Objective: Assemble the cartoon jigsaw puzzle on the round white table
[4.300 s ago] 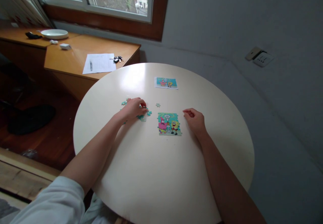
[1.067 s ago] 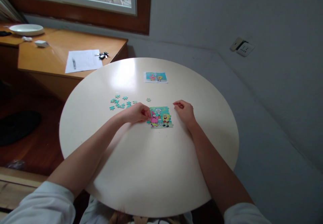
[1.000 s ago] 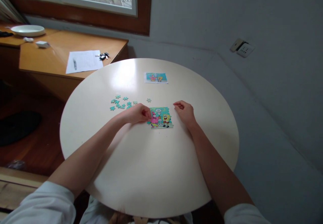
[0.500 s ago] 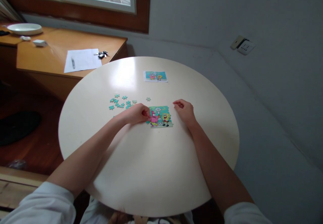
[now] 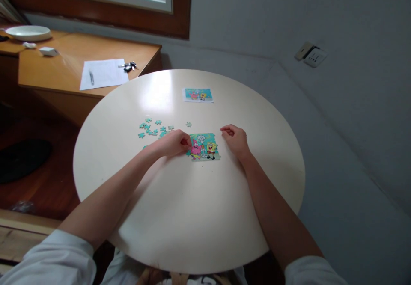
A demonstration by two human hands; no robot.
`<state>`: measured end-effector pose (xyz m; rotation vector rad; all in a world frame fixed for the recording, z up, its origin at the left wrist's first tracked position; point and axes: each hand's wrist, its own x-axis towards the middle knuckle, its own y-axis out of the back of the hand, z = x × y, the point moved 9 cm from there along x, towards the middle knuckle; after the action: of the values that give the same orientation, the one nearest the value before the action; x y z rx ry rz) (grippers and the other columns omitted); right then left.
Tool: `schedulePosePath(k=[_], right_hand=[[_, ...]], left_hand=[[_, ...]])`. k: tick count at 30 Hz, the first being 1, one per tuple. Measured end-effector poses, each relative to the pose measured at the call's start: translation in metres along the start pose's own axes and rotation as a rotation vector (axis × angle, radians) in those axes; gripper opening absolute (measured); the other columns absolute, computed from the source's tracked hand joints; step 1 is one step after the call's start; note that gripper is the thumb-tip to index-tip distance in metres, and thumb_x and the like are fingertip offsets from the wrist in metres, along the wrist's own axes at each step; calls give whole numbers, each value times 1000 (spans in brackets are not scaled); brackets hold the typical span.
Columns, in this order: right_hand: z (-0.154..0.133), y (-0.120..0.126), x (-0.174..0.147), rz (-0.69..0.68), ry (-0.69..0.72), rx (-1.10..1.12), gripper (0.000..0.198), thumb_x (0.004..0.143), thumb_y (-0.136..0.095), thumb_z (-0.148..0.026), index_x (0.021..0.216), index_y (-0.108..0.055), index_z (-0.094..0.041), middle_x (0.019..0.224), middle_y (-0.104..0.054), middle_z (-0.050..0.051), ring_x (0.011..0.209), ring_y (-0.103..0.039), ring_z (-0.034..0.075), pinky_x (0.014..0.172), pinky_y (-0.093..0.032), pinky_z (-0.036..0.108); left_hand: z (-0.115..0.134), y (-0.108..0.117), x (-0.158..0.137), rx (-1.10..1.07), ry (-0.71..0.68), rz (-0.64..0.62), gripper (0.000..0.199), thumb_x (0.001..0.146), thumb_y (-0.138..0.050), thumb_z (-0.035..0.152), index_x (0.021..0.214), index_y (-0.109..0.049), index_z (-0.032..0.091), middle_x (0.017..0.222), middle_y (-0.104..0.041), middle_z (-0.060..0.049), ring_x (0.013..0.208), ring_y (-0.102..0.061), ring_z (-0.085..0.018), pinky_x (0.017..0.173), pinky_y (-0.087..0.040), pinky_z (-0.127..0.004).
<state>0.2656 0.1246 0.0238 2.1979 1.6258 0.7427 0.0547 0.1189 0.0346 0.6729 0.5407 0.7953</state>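
Observation:
A partly assembled jigsaw puzzle (image 5: 203,147) with cartoon figures on a teal ground lies flat on the white round table (image 5: 189,208). At its left edge, my left hand (image 5: 176,143) has its fingers pinched on a jigsaw piece, mostly covered by the fingertips. My right hand (image 5: 235,138) rests just right of the puzzle, apart from it, its fingers curled closed with nothing visible in them. Loose teal jigsaw pieces (image 5: 154,132) are scattered left of the puzzle, some partly behind my left hand. A single loose piece (image 5: 189,124) sits above the puzzle.
Toward the far side of the table lies a picture card (image 5: 198,95) with similar figures. A wooden desk (image 5: 70,49) stands at the back left, bearing a paper sheet (image 5: 105,76), keys (image 5: 129,66) and a white plate (image 5: 28,33). The wall (image 5: 346,118) rises on the right.
The whole view has shifted slightly, so the table's things appear a little higher. Both hands stay in nearly the same places beside the puzzle.

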Motion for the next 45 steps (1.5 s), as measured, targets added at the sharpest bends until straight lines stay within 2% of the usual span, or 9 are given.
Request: schedulePosePath(k=[8,17,24,34,45], right_hand=[[-1,0,0,-5,6,-10,17,66,-52,-23,75,-67,-19,68,-67,1,62,-56,15,64,-46,29],[0,0,1,2,-2,-27,18,68,-52,-21,75,-67,-18,69,-67,2,63,-57,15,66,-46,30],[-3,1,0,4,19,-15,17,68,-52,-23,74,-67,-18,67,-67,1,61,-56,15,62,-46,29],[-5,0,0,-5,-8,-48,18,67,-52,-20,75,-68,-18,68,-67,2,62,-57,15,66,-47,30],[-3,-1,1,-11,9,-44,18,68,-52,-20,76,-68,-18,68,-67,1,62,-57,14,65,-47,29]], left_hand=[[9,-2,-4,114,16,-2,17,71,-53,17,73,-70,15,62,-66,-1,60,-55,-13,57,-38,-22],[18,-2,-6,278,8,5,19,73,-52,12,80,-70,17,68,-66,-1,60,-55,-13,58,-37,-22],[18,-1,-6,236,9,7,18,73,-52,12,78,-68,16,65,-65,-1,59,-56,-13,56,-38,-22],[17,0,-6,217,-1,25,18,72,-50,11,74,-67,16,63,-64,0,59,-54,-12,55,-36,-21],[16,-2,-8,312,6,9,17,76,-51,11,80,-66,18,68,-66,-1,60,-56,-13,56,-37,-22]])
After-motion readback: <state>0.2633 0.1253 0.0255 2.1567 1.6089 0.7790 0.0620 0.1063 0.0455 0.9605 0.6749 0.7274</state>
